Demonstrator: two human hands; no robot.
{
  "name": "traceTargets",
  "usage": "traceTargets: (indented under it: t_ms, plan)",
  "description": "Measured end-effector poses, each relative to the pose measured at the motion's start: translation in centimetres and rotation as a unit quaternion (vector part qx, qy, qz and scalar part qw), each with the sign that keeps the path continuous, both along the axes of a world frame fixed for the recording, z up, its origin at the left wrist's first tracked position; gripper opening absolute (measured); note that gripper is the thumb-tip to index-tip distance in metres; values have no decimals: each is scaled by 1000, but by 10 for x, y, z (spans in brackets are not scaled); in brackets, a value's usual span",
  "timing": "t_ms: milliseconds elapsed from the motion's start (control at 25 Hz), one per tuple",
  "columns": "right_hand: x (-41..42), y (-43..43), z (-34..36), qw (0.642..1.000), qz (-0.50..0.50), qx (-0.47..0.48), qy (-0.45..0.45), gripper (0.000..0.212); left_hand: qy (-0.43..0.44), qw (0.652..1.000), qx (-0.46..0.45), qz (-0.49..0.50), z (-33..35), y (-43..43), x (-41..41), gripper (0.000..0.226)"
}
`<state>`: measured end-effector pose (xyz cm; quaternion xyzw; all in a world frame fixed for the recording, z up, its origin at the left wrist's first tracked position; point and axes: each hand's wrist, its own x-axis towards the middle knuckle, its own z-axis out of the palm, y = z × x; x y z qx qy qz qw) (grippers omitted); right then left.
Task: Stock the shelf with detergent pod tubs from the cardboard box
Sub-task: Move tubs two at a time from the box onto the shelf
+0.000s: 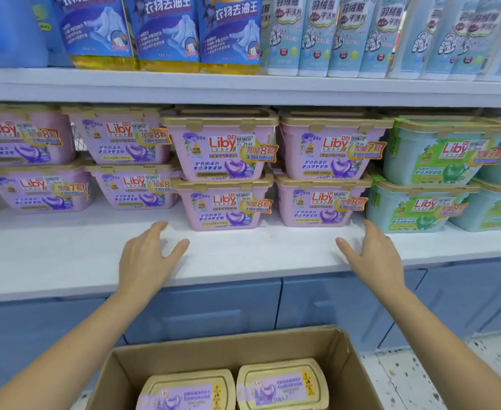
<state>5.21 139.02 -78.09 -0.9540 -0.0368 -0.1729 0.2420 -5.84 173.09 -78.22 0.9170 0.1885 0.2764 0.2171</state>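
Note:
Purple Liby pod tubs with gold lids stand stacked two high along the white shelf (65,255). Two stacks sit furthest forward, the left one (224,202) and the right one (320,199). My left hand (147,258) is open over the shelf, just in front and left of them. My right hand (373,255) is open, in front and right. Neither hand touches a tub. Below, the open cardboard box (344,350) holds two purple tubs, lids up (187,392) (281,383).
Green Liby tubs (426,179) fill the shelf's right end. The upper shelf (243,84) carries blue detergent bottles (166,28) and pale spray bottles. Blue cabinet doors (201,315) sit under the shelf. Speckled floor (420,380) lies right of the box.

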Motion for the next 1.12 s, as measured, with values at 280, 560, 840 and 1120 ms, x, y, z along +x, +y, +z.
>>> traceTargets:
  t_ms: [280,560,840,1120]
  plan:
    - [-101,-12,-68,994,85,-63,-6,59,-75,994,71,-47,-49,-2,-121,48]
    - [-148,-5,-161,974,109,-77,182,60,149,987,10,-58,-152,-11,-157,45]
    - [-129,5,-217,929,6,78,362,66,308,932,-180,66,-234,-3,-135,51]
    - [-106,8,-251,883,-80,236,398,51,262,868,-384,174,-258,2,-115,48]
